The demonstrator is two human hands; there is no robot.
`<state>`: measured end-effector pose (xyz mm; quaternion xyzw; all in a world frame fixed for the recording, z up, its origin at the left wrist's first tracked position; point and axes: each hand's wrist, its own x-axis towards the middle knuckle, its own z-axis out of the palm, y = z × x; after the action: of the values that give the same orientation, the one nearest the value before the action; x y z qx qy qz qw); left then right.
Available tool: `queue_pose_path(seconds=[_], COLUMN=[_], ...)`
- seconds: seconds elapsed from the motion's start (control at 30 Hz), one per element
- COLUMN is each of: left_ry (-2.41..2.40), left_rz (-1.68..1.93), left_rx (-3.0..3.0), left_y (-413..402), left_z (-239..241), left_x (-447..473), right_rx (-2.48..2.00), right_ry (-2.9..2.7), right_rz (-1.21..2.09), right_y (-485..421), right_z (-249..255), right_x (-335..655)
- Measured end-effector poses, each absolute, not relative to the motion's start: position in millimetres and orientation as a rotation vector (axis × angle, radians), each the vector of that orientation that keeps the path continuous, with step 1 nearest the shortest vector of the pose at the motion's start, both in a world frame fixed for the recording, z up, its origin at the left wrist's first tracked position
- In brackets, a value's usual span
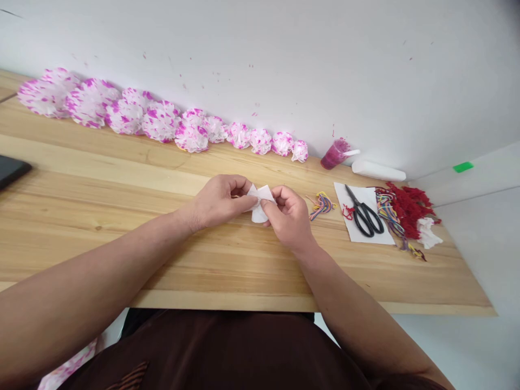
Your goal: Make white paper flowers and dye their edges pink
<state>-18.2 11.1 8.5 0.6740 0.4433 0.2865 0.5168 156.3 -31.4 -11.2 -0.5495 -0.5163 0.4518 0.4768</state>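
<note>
Between both hands, above the middle of the wooden table (122,227), is a small piece of white tissue paper (260,213), gathered at its centre with its ends fanning out. My left hand (223,199) pinches it from the left with thumb and fingers. From the right, my right hand (289,218) grips it the same way, thumb on top. Whether a thread runs round the gathered part cannot be made out. Just right of my right hand lies a small bunch of coloured threads (322,205).
Pink-spotted white paper pompoms (162,120) line the wall. Right of them stand a cup of magenta liquid (335,154) and a white roll (378,170). Black-handled scissors (366,216) lie on white paper (354,234), beside red yarn (408,208) and crumpled tissue (428,234). A dark object (12,171) sits far left.
</note>
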Motion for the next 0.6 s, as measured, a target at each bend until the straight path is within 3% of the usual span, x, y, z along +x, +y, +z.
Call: queue_pose_path(seconds=[0.6], left_ry=[1.06], left_rz=[0.654], left_rx=[1.616], left_y=[11.0], left_z=[10.9], left_x=[-17.9], right_rx=[-1.347], right_ry=[-1.264], right_rz=[1.147], right_y=[-30.8], right_z=[-9.6], right_x=[156.7])
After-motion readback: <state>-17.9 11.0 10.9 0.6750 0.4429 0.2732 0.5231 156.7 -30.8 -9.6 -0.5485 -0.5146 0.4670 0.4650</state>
